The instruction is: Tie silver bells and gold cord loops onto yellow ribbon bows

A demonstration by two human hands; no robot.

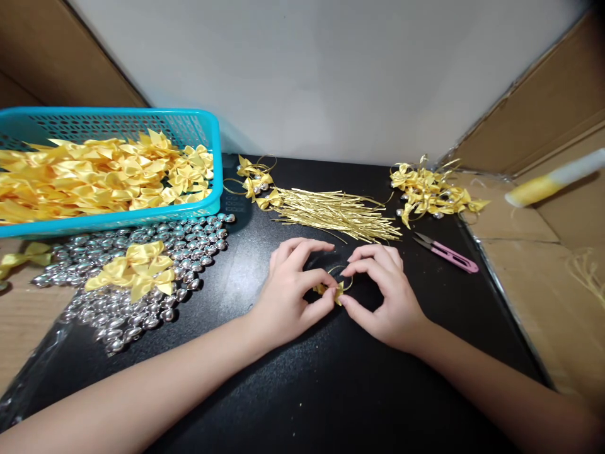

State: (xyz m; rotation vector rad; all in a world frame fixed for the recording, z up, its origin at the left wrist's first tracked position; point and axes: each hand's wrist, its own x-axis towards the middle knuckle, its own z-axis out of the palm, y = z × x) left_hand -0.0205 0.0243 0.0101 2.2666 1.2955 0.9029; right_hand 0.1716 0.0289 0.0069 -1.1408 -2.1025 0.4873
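Observation:
On the black table, my left hand pinches a small yellow ribbon bow between thumb and forefinger. A thin gold cord curves up from the bow in a loop. My right hand is close on the other side, fingers bent. Its thumb tip is at the bow's edge and its forefinger tip is near the loop, with a gap between them. My fingers partly cover the bow, so its knot is hidden. Just beyond my hands lies a bundle of cut gold cords.
A turquoise basket of yellow bows stands at left. Silver beads spread before it, with several bows on top. Beaded bows with cords lie behind; another pile is at right, near pink thread snips. Cardboard borders the table.

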